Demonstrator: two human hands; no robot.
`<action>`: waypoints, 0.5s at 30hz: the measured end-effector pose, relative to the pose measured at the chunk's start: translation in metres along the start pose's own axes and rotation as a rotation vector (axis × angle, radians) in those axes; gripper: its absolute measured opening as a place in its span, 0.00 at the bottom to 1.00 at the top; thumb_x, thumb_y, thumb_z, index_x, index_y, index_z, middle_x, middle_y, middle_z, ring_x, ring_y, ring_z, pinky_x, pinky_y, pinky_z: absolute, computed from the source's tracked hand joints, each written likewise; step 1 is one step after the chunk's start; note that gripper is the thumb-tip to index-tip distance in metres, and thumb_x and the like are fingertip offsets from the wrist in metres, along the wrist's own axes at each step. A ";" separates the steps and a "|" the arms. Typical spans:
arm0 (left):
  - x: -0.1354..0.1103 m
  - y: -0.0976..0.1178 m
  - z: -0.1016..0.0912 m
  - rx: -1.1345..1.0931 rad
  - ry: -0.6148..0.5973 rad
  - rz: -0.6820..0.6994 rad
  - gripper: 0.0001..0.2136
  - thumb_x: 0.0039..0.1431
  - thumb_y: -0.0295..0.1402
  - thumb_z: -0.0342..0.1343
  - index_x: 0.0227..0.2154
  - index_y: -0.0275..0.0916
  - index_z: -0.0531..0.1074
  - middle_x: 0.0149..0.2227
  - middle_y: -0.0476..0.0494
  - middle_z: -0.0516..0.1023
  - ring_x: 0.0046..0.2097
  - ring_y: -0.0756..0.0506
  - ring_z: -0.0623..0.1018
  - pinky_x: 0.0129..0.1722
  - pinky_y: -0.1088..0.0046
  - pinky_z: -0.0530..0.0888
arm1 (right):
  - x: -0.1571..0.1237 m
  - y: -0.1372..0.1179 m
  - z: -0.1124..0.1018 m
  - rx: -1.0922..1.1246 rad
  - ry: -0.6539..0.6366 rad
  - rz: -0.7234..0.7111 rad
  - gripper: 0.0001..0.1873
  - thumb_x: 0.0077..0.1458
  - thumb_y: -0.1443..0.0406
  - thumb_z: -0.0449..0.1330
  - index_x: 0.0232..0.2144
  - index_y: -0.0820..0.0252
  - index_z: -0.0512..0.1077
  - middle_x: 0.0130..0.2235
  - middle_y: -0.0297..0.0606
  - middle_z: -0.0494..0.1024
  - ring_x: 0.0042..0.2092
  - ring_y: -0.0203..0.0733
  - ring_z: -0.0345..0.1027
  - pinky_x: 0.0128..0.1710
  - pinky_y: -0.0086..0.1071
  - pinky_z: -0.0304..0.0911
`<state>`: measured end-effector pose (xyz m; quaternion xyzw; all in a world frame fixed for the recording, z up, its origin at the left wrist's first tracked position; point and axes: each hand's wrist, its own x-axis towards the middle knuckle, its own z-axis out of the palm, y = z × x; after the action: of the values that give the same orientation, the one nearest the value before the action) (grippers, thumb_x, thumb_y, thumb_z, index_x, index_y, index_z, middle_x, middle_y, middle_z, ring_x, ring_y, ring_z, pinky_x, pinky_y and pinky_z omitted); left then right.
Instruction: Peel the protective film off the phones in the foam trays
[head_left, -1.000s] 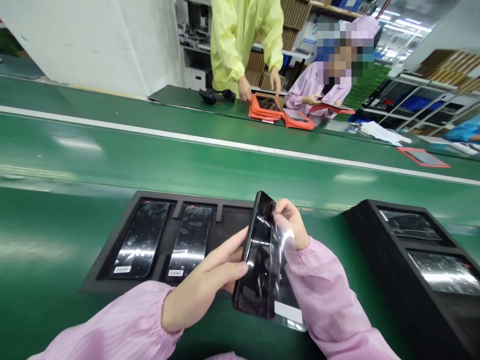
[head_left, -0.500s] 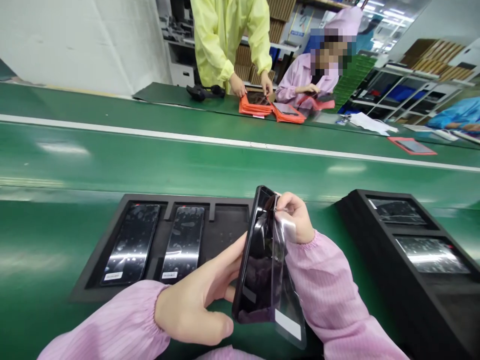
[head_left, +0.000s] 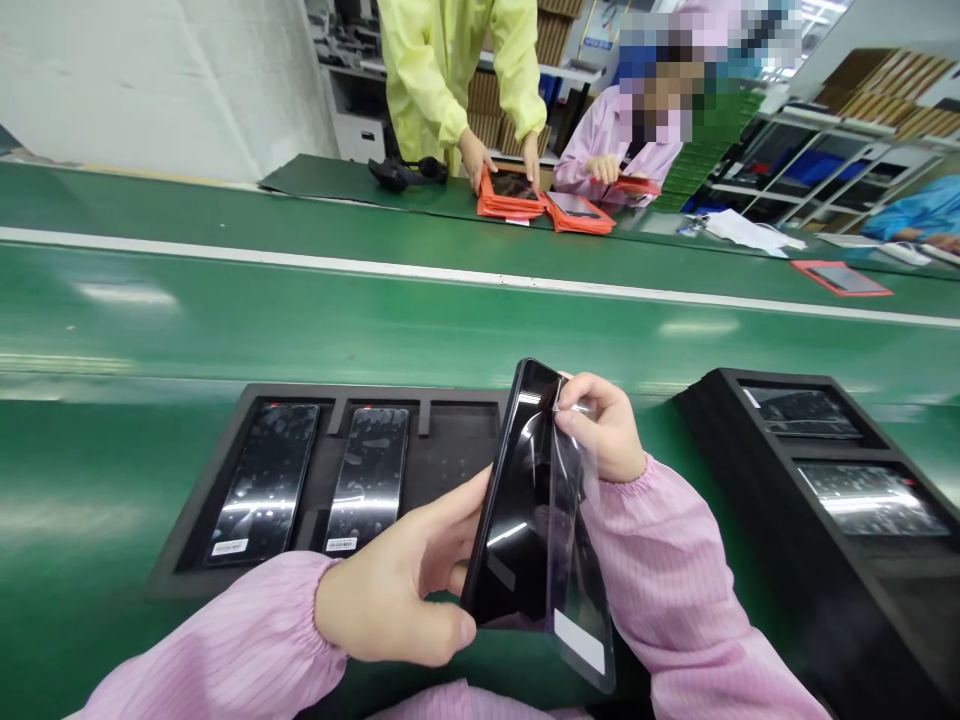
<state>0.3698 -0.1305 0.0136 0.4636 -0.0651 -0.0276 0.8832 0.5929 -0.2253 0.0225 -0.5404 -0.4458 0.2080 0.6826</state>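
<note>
A black smartphone (head_left: pixel 514 530) is held tilted, glossy screen up, in my left hand (head_left: pixel 409 580). The left thumb lies along its near edge; the other fingers pass behind it and are mostly hidden. My right hand (head_left: pixel 604 425) pinches the upper right part of a clear protective film (head_left: pixel 581 560). This film is lifted off the right side of the screen and hangs down to the right, with a white label near its lower end. Behind the phone sits a black foam tray (head_left: pixel 457 470) with two film-covered phones (head_left: pixel 268 485) in its slots.
To the right stands a thicker stack of black foam trays (head_left: pixel 757 500) holding phones (head_left: pixel 870 498). Across the green conveyor (head_left: pixel 360 330), a co-worker in yellow (head_left: pixel 457 70) handles orange-framed items (head_left: pixel 511 195). Beside that co-worker, a person in pink (head_left: pixel 600 150) holds a red item.
The right hand has shifted slightly right and the film stands a little further from the screen. The left hand still supports the phone. Across the belt, the co-workers' hands have moved.
</note>
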 end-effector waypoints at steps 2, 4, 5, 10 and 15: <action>0.001 -0.001 -0.002 -0.034 0.049 0.001 0.38 0.50 0.24 0.57 0.65 0.49 0.56 0.59 0.39 0.69 0.55 0.39 0.72 0.45 0.68 0.73 | -0.001 0.000 -0.001 -0.008 0.005 -0.018 0.11 0.46 0.60 0.72 0.24 0.57 0.73 0.27 0.33 0.74 0.28 0.36 0.65 0.29 0.31 0.61; 0.002 -0.003 -0.003 -0.034 0.128 0.009 0.33 0.53 0.26 0.57 0.63 0.47 0.61 0.54 0.40 0.74 0.50 0.40 0.75 0.47 0.66 0.72 | -0.003 0.000 -0.002 -0.029 0.012 -0.029 0.08 0.47 0.63 0.71 0.25 0.56 0.75 0.28 0.33 0.74 0.29 0.35 0.65 0.29 0.30 0.60; 0.003 -0.003 -0.003 -0.027 0.165 0.004 0.32 0.54 0.28 0.57 0.63 0.46 0.62 0.52 0.40 0.75 0.47 0.42 0.76 0.45 0.66 0.72 | -0.004 0.000 -0.002 -0.047 0.020 -0.029 0.07 0.47 0.64 0.70 0.25 0.56 0.75 0.28 0.32 0.75 0.29 0.35 0.65 0.29 0.30 0.60; 0.004 -0.002 -0.001 -0.035 0.263 -0.087 0.30 0.55 0.33 0.57 0.62 0.45 0.63 0.40 0.42 0.78 0.30 0.48 0.73 0.30 0.71 0.70 | -0.004 -0.001 0.000 -0.125 0.056 0.015 0.05 0.46 0.66 0.69 0.25 0.55 0.75 0.26 0.31 0.74 0.28 0.35 0.65 0.33 0.33 0.63; 0.005 -0.001 0.001 -0.085 0.278 -0.093 0.29 0.55 0.33 0.56 0.62 0.45 0.64 0.37 0.43 0.78 0.27 0.50 0.69 0.28 0.73 0.68 | -0.001 -0.005 0.002 -0.161 0.068 0.008 0.05 0.44 0.67 0.68 0.24 0.55 0.75 0.24 0.29 0.73 0.26 0.35 0.64 0.34 0.34 0.64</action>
<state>0.3744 -0.1320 0.0140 0.4277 0.0806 -0.0067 0.9003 0.5892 -0.2265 0.0268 -0.6019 -0.4355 0.1557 0.6510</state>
